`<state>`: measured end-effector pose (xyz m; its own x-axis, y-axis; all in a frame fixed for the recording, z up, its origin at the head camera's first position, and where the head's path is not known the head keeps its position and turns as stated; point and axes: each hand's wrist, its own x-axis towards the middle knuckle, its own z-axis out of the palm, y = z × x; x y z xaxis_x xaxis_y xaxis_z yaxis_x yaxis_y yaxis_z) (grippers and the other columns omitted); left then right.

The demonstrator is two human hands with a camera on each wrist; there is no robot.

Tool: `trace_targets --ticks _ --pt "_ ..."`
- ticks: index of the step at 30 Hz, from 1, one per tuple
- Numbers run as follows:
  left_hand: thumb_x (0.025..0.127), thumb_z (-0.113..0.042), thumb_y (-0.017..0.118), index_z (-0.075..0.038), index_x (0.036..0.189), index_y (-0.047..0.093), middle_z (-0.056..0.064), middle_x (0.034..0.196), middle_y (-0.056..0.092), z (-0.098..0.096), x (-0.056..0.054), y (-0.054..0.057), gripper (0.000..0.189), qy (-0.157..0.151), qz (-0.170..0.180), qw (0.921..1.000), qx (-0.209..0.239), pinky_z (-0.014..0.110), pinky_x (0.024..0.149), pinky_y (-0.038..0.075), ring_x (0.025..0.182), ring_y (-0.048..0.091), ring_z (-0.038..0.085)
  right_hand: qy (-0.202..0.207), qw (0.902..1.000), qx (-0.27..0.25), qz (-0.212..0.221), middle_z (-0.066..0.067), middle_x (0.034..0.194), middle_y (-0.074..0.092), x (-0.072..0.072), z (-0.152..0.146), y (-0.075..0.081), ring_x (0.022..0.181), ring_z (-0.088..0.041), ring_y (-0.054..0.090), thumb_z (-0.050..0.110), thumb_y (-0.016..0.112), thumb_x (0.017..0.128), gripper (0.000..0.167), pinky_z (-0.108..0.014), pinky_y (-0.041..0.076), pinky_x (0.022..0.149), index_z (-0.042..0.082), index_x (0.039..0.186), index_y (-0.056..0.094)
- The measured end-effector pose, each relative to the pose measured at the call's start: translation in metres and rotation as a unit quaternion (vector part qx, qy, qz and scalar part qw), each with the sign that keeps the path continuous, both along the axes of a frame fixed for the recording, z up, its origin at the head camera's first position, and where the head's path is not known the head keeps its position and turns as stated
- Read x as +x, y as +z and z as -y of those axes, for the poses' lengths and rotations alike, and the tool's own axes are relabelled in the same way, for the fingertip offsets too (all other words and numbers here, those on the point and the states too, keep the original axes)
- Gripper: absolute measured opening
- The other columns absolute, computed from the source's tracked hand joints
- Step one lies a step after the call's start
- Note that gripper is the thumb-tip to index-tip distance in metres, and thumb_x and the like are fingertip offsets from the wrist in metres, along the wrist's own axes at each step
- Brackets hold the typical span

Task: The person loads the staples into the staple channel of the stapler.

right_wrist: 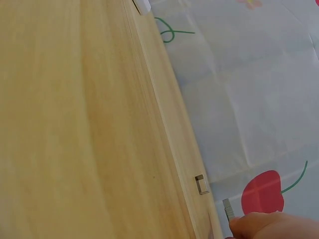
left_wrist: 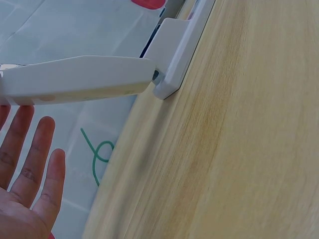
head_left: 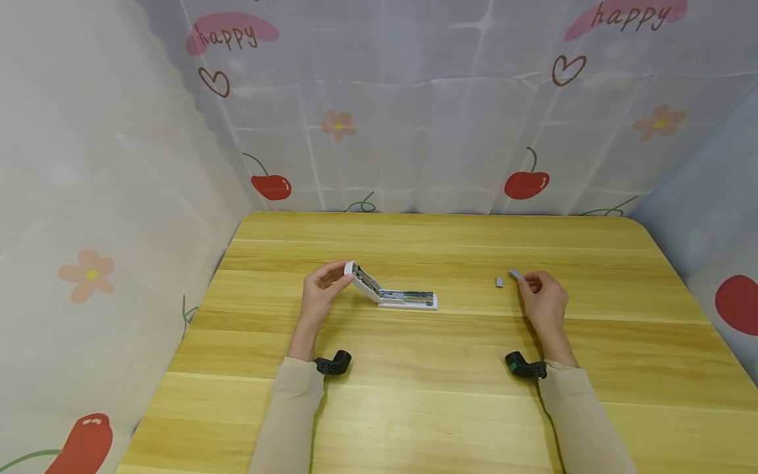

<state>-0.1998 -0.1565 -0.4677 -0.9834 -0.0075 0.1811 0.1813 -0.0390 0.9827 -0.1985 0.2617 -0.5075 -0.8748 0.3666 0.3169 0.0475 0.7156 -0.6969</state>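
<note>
A white stapler (head_left: 408, 304) lies opened on the wooden table, its upper arm (left_wrist: 75, 77) swung up and back to the left. My left hand (head_left: 320, 289) holds the raised end of that arm between thumb and fingers; several other fingers spread out straight below it in the left wrist view. The metal staple channel (head_left: 408, 296) shows along the base. At the right, my right hand (head_left: 543, 299) pinches a small grey strip of staples (right_wrist: 228, 209) above the table. Beside it a shorter piece of staple strip (head_left: 499, 282) rests on the wood.
The table (head_left: 414, 395) has a far edge against a hanging curtain (head_left: 414, 131) printed with cherries, flowers and hearts. Black wrist cameras (head_left: 334, 363) are strapped on both wrists, over beige sleeves (head_left: 293, 408).
</note>
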Motion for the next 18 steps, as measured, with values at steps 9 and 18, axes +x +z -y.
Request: trace_targets --ticks 9,18 --pt "0.088 -0.002 0.070 0.006 0.119 0.065 0.019 0.115 0.067 0.001 0.001 0.000 0.032 0.004 0.006 1.0000 -0.003 0.020 0.080 0.053 0.094 0.064 0.008 0.027 0.9992 -0.009 -0.027 -0.023 0.087 0.069 0.001 0.010 0.004 0.071 -0.014 0.058 0.010 0.066 0.092 0.018 -0.005 0.033 0.059 -0.006 0.098 0.069" --pt "0.088 -0.003 0.071 0.006 0.119 0.065 -0.008 0.102 0.069 0.001 0.000 -0.002 0.033 0.003 0.004 1.0000 0.001 0.020 0.080 0.052 0.093 0.064 0.007 0.052 0.9979 -0.025 -0.029 -0.019 0.086 0.070 0.003 0.024 0.010 0.071 -0.005 0.051 0.010 0.067 0.091 0.016 -0.005 0.036 0.060 -0.004 0.099 0.069"
